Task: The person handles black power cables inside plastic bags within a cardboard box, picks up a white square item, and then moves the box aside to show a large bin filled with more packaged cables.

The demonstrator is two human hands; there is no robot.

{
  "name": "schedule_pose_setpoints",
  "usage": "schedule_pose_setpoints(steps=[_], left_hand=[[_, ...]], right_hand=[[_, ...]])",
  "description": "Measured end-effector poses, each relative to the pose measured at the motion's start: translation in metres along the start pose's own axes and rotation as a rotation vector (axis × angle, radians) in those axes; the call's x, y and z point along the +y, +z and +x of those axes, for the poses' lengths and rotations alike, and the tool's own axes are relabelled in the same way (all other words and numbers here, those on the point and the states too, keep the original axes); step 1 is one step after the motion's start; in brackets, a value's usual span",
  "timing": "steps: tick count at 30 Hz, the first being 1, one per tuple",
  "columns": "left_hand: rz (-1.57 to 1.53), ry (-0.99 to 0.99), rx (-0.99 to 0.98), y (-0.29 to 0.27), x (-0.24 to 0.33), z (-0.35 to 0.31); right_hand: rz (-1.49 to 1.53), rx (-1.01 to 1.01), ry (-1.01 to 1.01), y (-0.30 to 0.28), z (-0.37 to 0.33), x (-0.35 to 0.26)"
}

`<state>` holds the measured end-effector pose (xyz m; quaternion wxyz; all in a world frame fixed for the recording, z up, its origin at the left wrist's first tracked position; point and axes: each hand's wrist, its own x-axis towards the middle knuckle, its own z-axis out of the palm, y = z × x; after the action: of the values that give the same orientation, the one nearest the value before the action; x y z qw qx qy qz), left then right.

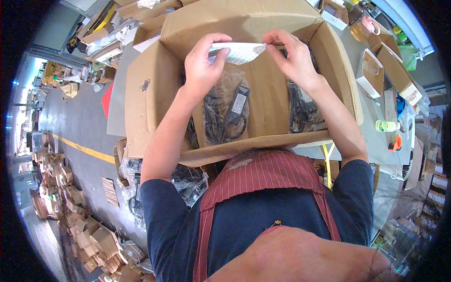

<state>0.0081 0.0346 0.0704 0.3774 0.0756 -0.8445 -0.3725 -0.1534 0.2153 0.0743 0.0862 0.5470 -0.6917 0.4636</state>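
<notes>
Both my hands hold a thin white sheet (239, 52) with a dotted pattern above a large open cardboard box (150, 108). My left hand (203, 66) pinches the sheet's left end, and my right hand (291, 54) pinches its right end. Inside the box lie black power adapters with coiled cables in clear plastic bags (225, 110), and another bagged adapter (303, 110) lies at the right. A cardboard divider (268, 94) stands between them.
The box rests on a grey table (376, 141) with small white-and-brown boxes (371, 73), a green-capped bottle (387, 126), an orange tool (396, 143) and a tape roll (364, 28). Flattened cartons (70, 221) litter the floor at left, beside a yellow floor line (84, 149).
</notes>
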Motion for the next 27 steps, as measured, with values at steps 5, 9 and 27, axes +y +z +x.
schedule_pose_setpoints(steps=[5, 9, 27], left_hand=[[-0.012, 0.006, -0.005, 0.001, 0.001, -0.001], [-0.089, -0.054, 0.0, 0.0, 0.004, -0.002], [-0.378, -0.411, -0.136, 0.024, -0.015, -0.017]], right_hand=[[-0.066, -0.076, 0.076, -0.003, -0.001, 0.004], [-0.039, -0.048, 0.067, -0.002, 0.0, 0.003], [-0.082, -0.055, -0.087, 0.004, -0.003, 0.008]])
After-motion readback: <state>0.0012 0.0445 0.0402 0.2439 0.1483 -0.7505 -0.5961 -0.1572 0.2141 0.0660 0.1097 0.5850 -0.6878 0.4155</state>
